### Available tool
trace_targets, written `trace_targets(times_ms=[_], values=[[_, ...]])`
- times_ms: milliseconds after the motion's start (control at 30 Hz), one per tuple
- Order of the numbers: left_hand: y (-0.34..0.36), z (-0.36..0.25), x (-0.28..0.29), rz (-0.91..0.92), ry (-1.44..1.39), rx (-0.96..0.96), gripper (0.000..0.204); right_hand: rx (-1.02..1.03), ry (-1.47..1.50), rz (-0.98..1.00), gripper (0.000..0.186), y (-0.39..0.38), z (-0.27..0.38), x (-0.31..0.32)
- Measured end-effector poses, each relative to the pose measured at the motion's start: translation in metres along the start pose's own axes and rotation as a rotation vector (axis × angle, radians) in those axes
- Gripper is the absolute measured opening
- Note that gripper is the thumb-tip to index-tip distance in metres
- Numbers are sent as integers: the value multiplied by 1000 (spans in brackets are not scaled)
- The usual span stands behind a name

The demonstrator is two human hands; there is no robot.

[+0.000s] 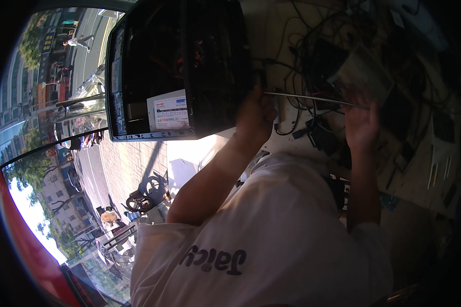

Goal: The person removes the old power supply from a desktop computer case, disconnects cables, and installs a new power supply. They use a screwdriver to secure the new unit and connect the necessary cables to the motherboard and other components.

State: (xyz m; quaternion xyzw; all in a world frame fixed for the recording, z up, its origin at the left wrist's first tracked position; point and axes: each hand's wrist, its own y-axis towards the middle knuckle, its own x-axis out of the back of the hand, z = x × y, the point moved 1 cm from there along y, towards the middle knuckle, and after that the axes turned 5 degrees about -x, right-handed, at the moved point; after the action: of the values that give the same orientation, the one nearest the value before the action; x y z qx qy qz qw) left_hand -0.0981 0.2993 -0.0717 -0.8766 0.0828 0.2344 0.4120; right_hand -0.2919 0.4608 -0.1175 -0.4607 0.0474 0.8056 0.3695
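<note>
My left hand [255,113] is closed at the right side of an open black computer case [151,134], its fingers curled round one end of a thin, straight metal rod [302,95]. The rod runs across to my right hand [362,120], where its other end lies against the palm and thumb. Dim light and blur leave the right fingertips hard to make out. Inside the case shows a metal unit with a white printed label [170,113]. Just above my right hand sits a greyish boxy piece [362,71].
Tangled dark cables [294,66] and a black adapter-like block [320,135] lie on the pale worktop [271,30]. Farther right, pale prongs [439,169] stand out among dim clutter. Beyond glass on the left are a street, a walking person [78,42] and a parked bicycle [139,201].
</note>
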Motion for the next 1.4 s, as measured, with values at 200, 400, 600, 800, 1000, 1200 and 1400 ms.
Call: trace_targets(times_ms=[200, 400, 600, 800, 1000, 1200, 1400], values=[[-4, -8, 0, 55, -31, -16, 28, 203, -147, -200, 46, -4, 72, 46], [-3, -5, 3, 60, 41, 13, 29, 233, -333, -257, 42, 1, 79, 84], [-2, -1, 5, 61, 101, 60, 29, 335, -396, -275, 37, -7, 79, 69], [5, -3, 9, 115, 109, 47, 29, 354, -428, -230, 44, -9, 81, 63], [8, -4, 14, 140, 64, 63, 25, 275, -469, -305, 43, -7, 89, 41], [-112, -47, 8, 245, 1257, -1182, 15, -18, -922, -291, 38, -13, 135, 50], [-127, -153, 8, -197, 1261, -1487, 14, -135, -1108, 16, 31, 10, 147, 32]])
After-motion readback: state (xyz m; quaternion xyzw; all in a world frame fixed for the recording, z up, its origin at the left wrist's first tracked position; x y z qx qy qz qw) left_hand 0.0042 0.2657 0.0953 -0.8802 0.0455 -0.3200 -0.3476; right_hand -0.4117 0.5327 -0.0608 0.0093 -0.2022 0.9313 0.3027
